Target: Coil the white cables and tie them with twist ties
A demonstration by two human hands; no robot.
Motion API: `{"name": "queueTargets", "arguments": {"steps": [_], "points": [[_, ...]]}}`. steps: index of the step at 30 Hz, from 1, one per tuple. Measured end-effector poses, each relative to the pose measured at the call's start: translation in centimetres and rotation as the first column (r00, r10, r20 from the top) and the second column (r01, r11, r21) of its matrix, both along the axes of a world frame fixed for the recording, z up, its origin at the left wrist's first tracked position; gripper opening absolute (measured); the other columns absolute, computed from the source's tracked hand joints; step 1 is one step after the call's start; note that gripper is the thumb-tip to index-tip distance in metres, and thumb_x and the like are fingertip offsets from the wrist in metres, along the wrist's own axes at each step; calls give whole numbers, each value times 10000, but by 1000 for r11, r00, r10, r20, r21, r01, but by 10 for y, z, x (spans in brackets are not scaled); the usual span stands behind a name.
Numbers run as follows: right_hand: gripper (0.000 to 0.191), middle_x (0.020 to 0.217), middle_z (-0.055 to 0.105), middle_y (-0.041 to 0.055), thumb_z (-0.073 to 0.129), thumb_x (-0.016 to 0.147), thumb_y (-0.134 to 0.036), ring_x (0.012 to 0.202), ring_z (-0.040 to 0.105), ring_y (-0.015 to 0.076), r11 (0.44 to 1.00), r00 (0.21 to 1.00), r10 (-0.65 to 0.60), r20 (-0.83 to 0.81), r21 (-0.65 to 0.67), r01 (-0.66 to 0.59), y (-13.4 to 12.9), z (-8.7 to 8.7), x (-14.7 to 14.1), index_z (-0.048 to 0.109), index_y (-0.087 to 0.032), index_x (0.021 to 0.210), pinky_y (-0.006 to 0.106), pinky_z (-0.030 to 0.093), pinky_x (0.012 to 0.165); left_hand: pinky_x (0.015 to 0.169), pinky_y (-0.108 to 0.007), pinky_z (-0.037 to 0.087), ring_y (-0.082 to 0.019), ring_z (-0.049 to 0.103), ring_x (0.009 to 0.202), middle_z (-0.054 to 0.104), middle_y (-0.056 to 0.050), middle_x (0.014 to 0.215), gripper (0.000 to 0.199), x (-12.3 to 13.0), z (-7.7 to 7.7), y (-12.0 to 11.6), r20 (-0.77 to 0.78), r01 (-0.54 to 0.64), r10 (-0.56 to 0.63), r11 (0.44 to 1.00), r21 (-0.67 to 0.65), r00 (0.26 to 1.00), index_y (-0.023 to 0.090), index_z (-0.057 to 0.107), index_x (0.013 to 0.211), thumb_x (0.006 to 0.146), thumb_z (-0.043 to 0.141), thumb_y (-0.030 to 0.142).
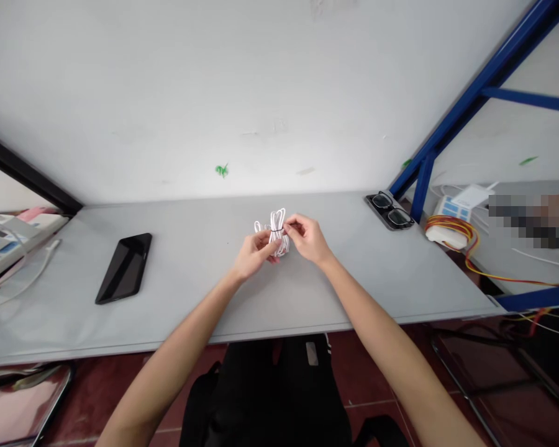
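A coiled white cable [278, 220] is held up over the middle of the grey table, its loops bunched upright. Around its waist runs a thin black tie [276, 230]. My left hand [255, 253] grips the lower part of the bundle between thumb and fingers. At the bundle's right side, my right hand [307, 237] pinches the end of the black tie between thumb and forefinger. Part of the cable is hidden behind my left fingers.
A black smartphone [125, 268] lies on the table [177, 329] at left. Glasses [391, 209] rest on a dark flat object at back right. Beyond the blue frame [422, 186] are a power strip [447, 236] and a red-yellow cord [470, 257]. Cables lie at far left.
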State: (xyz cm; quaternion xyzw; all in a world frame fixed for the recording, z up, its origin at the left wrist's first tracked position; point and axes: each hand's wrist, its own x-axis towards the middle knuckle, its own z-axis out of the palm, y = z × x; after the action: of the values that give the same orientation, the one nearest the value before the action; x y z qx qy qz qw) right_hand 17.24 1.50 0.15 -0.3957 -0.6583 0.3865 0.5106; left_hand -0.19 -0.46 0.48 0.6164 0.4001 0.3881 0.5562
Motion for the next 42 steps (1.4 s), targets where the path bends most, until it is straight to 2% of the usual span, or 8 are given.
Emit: {"name": "queueTargets", "arguments": {"steps": [4, 10, 17, 23, 26, 30, 36, 42], "points": [[212, 721, 572, 8, 591, 869, -386, 680, 495, 141, 989, 992, -101, 74, 114, 92, -2, 0, -2, 596, -202, 764, 274, 396, 675, 610, -249, 511, -117, 625, 636, 666, -72, 888, 383, -3, 2, 3, 110, 41, -28, 992, -116, 994, 136, 643, 985, 860, 601, 495], [341, 683, 584, 11, 580, 846, -517, 536, 481, 112, 935, 961, 172, -217, -271, -229, 8, -7, -3, 620, -187, 773, 259, 374, 516, 592, -243, 462, -135, 633, 682, 688, -64, 958, 333, -3, -1, 0, -193, -149, 213, 943, 299, 958, 175, 603, 1043, 876, 593, 463], [296, 657, 572, -2, 663, 777, -440, 525, 448, 73, 846, 914, 211, -347, -404, -348, 6, -4, 0, 599, -168, 680, 227, 348, 495, 573, -247, 382, -127, 546, 619, 631, -16, 803, 239, -4, -10, 3, -351, -102, 262, 905, 413, 899, 199, 527, 1079, 932, 476, 380], [264, 694, 584, 6, 596, 851, -413, 551, 464, 94, 923, 956, 237, -174, -268, -277, 6, -8, 1, 621, -178, 733, 244, 366, 530, 549, -249, 342, -111, 435, 559, 496, 15, 642, 282, 0, -5, 0, -250, -26, 91, 967, 252, 964, 197, 486, 865, 941, 458, 468], [248, 735, 614, 24, 564, 881, -404, 626, 511, 131, 993, 995, 99, 26, -68, -97, 2, -6, -1, 645, -191, 785, 266, 401, 606, 514, -253, 327, -98, 367, 529, 432, 12, 616, 346, -1, 0, 0, -17, 52, -52, 998, 23, 998, 196, 478, 808, 923, 481, 522], [213, 774, 643, 37, 558, 891, -384, 720, 545, 166, 991, 985, -57, 160, 130, 37, -3, -3, -4, 664, -213, 820, 293, 425, 714, 483, -254, 280, -76, 306, 503, 417, 10, 660, 346, -3, 3, 1, 211, 116, -73, 972, -203, 975, 190, 496, 828, 889, 540, 528], [388, 751, 638, 37, 563, 864, -562, 597, 519, 129, 983, 991, 92, -94, -152, -106, 1, -4, -6, 638, -189, 784, 262, 418, 556, 514, -251, 321, -91, 383, 546, 439, 14, 648, 366, -3, -2, 3, 114, -5, 2, 1000, 21, 993, 193, 445, 777, 903, 535, 525], [357, 704, 638, 22, 693, 763, -529, 546, 495, 103, 960, 975, 108, -195, -233, -153, 4, -1, -3, 653, -174, 782, 250, 414, 516, 519, -247, 338, -85, 393, 543, 458, 20, 662, 367, -1, -4, 3, 59, -64, 57, 989, 130, 997, 195, 437, 811, 914, 515, 538]]}}
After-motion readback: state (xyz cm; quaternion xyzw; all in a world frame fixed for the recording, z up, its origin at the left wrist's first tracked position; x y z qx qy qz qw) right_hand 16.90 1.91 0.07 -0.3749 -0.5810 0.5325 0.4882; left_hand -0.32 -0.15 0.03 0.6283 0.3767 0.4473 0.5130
